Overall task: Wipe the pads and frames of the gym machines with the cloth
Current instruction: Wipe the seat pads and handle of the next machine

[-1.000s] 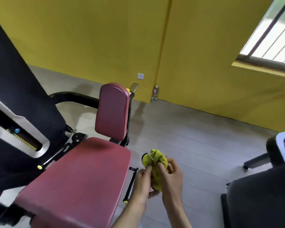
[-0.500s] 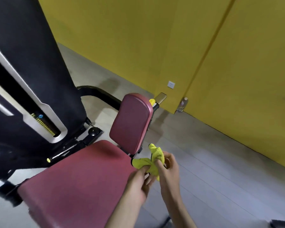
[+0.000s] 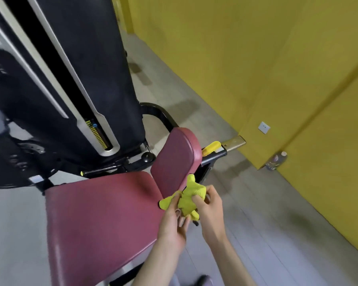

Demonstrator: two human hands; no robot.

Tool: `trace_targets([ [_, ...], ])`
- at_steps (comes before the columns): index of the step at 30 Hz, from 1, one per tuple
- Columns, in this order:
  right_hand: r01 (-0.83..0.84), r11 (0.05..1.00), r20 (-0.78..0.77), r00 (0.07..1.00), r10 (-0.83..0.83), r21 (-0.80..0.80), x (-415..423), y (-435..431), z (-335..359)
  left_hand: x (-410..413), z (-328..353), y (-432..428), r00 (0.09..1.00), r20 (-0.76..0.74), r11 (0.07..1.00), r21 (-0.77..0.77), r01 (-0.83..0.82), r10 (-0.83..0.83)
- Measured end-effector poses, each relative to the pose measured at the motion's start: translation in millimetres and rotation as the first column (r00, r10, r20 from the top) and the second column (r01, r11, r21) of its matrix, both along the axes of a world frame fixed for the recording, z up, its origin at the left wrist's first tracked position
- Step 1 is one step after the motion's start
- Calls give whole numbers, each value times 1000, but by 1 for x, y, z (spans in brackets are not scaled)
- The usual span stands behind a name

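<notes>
Yellow cloth (image 3: 189,200) is being held bunched in the air between both hands, hanging over the right edge of the maroon seat pad (image 3: 103,219). Left hand (image 3: 173,221) is reaching up from below, thumb and curled fingers (image 3: 179,216) pinching the cloth's lower-left flap. Right hand (image 3: 210,207) is gripping the bunch from the right, fingers curling tight over its top. Just beyond the fingertips the back pad (image 3: 176,159) is standing upright. Farther out, the black frame tube (image 3: 156,111) and weight tower (image 3: 81,75) are rising to the left; a yellow lever (image 3: 211,147) is sticking out behind the back pad, and a bottle (image 3: 276,161) is sitting against the wall (image 3: 256,58).
</notes>
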State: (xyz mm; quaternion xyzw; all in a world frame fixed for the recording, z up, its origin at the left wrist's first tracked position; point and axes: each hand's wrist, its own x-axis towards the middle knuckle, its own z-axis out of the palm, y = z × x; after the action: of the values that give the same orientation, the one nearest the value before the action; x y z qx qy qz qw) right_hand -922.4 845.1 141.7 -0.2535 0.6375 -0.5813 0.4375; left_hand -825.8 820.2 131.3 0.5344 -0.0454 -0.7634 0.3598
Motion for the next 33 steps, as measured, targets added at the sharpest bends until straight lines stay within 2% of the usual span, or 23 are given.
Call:
trace_targets([
  [6,-134,991,-9,991,134,1,-28,-20,-6,-34,9,-9,998,-39,998,31,-53,54],
  [9,-177,984,10,984,177,26,-34,-39,-11,-43,-3,-34,994,-7,993,18,-113,113],
  [13,-228,969,-115,964,238,94,-48,-70,-20,-56,-22,-74,960,48,961,-8,-277,277],
  [17,-326,905,-218,895,388,273,-79,-112,-32,-64,-19,-126,882,166,896,-143,-420,440],
  [20,-343,890,-221,882,415,300,-103,-142,-27,-59,-12,-166,833,242,857,-285,-429,497],
  [22,-305,906,-296,872,390,294,-118,-162,-26,-54,-12,-192,798,320,835,-404,-373,511],
  [25,-302,904,-353,845,401,303,-134,-189,-29,-51,-17,-225,770,446,840,-501,-208,457],
  [29,-288,914,-352,855,380,286,-152,-220,-28,-64,-11,-269,712,630,813,-564,143,311],
  [31,-285,916,-339,864,373,282,-165,-237,-31,-77,-24,-292,641,728,763,-551,338,241],
  [33,-292,913,-341,860,380,284,-181,-253,-36,-93,-43,-310,538,826,660,-500,561,168],
])
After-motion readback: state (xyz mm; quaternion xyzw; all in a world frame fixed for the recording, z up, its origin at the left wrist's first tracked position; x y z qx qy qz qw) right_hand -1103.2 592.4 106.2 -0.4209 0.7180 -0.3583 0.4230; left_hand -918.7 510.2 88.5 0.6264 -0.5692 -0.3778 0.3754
